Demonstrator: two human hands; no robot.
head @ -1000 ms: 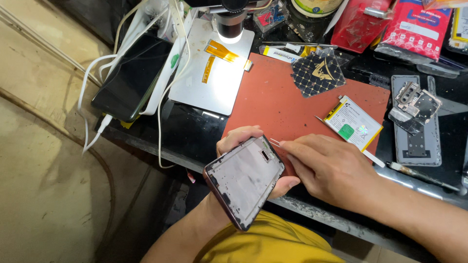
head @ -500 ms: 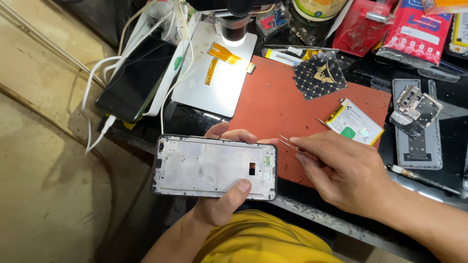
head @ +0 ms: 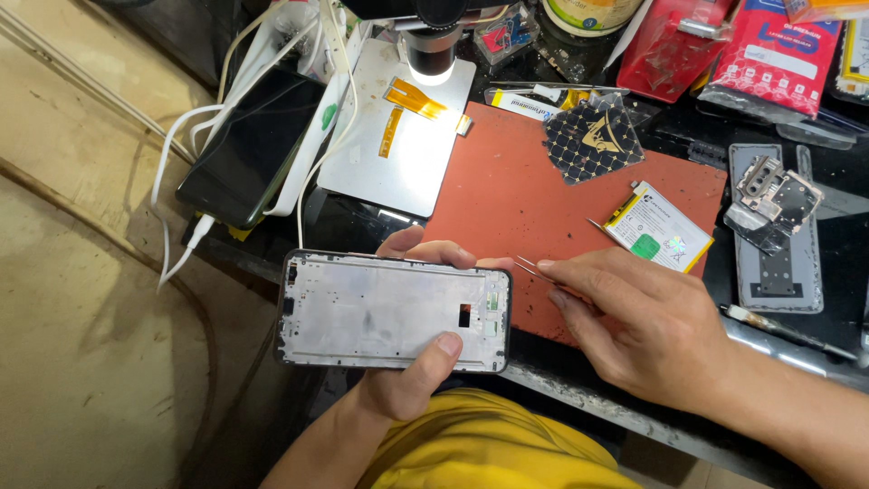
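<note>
Gripping the bare phone frame [head: 394, 311] flat and lengthwise over the near edge of the red mat [head: 534, 208], turned from its tilt a second ago, the left hand [head: 412, 362] bares its inside to the tweezers [head: 536, 269] pinched in the right hand [head: 647, 321].

Matt silvery metal on the phone frame [head: 394, 312], scuffed. Bright steel tweezers [head: 536, 270]. Dull red rubbery work mat [head: 525, 208]. Glossy black glass phone [head: 249, 145]. Brushed metal microscope base plate [head: 398, 136], far left.
</note>
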